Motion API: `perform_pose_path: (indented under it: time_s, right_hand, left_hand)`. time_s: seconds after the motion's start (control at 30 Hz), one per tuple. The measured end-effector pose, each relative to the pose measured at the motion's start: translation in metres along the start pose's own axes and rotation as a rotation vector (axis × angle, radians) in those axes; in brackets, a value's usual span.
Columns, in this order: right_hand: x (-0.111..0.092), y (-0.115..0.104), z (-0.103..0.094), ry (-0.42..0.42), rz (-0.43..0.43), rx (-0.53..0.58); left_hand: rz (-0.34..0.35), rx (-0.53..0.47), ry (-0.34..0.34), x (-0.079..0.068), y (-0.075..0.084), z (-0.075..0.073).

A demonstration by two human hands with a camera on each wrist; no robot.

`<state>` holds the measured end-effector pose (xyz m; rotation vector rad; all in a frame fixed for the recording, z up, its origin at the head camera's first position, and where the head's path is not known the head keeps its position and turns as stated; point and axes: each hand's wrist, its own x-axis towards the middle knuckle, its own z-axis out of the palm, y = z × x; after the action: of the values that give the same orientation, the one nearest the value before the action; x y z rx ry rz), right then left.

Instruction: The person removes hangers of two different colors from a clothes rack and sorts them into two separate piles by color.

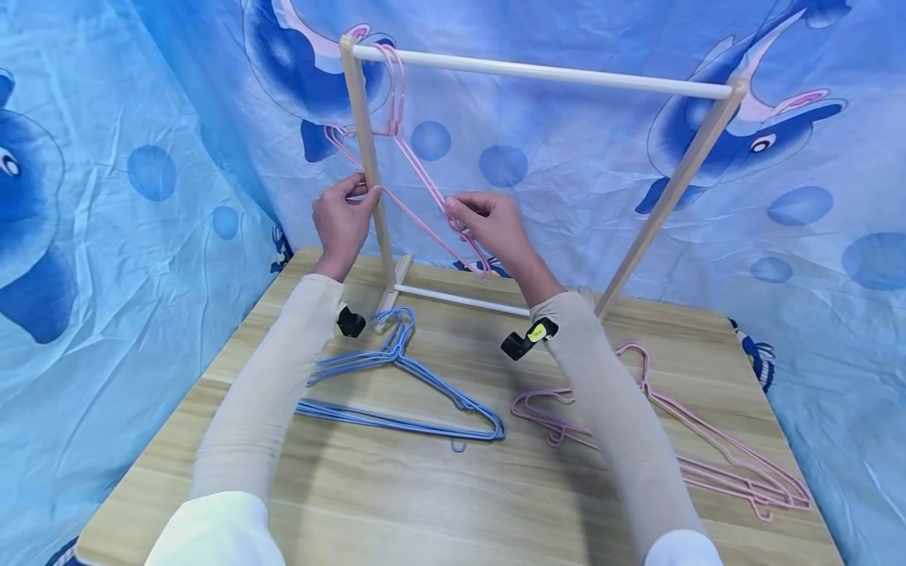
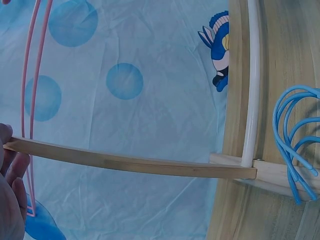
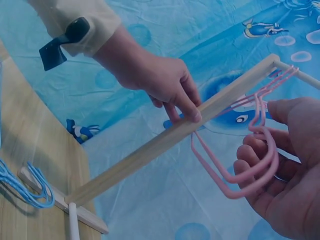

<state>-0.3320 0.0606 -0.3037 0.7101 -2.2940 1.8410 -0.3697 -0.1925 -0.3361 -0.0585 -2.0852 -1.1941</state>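
Two pink hangers hang by their hooks at the left end of the rack's white top rod. My left hand pinches the rack's left wooden post, thumb in front; the right wrist view shows its fingers on the post's other side. With thumb and fingers, my right hand holds the right shoulder of the pink hangers, whose looped ends pass by the palm in the right wrist view. In the left wrist view only part of the left hand shows, at the post's end.
Several blue hangers lie stacked on the wooden table, partly behind the left forearm. More pink hangers lie at the right, partly covered by the right forearm. The rack's lower white bar runs near the table's back edge. A blue printed curtain surrounds the table.
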Motion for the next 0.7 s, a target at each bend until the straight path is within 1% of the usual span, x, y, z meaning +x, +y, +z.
perform_pose_path:
  time_s: [0.17, 0.3, 0.47, 0.57, 0.63, 0.7]
  right_hand:
    - [0.001, -0.001, 0.003, -0.016, -0.023, -0.007]
    - [0.001, -0.006, 0.003, -0.005, -0.022, -0.027]
    - [0.000, -0.015, 0.004, 0.020, 0.017, -0.052]
    - [-0.001, -0.020, 0.005, 0.049, 0.036, -0.083]
    - [-0.002, -0.022, 0.005, 0.068, 0.036, -0.114]
    - [-0.002, -0.022, 0.005, 0.082, 0.018, -0.146]
  left_hand:
    - [0.001, -0.005, 0.002, 0.000, 0.000, 0.000]
    - [0.005, -0.012, -0.003, 0.000, 0.000, 0.000]
    - [0.010, -0.021, 0.001, 0.000, -0.001, -0.001]
    - [0.013, -0.020, 0.001, 0.000, -0.002, -0.001]
    - [0.016, -0.019, -0.001, 0.000, -0.003, -0.001]
    - [0.020, -0.017, -0.002, 0.000, -0.003, -0.001]
